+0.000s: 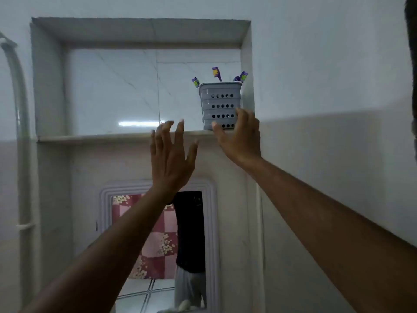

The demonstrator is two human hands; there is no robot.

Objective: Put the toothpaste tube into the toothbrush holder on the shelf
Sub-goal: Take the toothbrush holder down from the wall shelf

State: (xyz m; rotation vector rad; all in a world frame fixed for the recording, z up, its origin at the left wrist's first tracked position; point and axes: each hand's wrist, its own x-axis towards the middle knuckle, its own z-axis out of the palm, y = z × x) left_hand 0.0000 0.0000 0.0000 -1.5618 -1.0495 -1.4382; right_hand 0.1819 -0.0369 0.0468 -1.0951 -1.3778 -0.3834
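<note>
A grey perforated toothbrush holder (220, 105) stands at the right end of a recessed wall shelf (94, 136), with several purple toothbrushes (216, 73) sticking out of its top. My right hand (239, 136) is raised in front of the holder's lower right corner, fingers spread, its fingertips at or close to the holder's wall. My left hand (171, 154) is raised just below the shelf edge, left of the holder, fingers apart and holding nothing. No toothpaste tube is in view.
The niche is tiled in pale marble and its right wall (247, 75) is close against the holder. Below the shelf hangs a white-framed mirror (158, 245) reflecting a person. A white pipe (21, 132) runs down the left wall.
</note>
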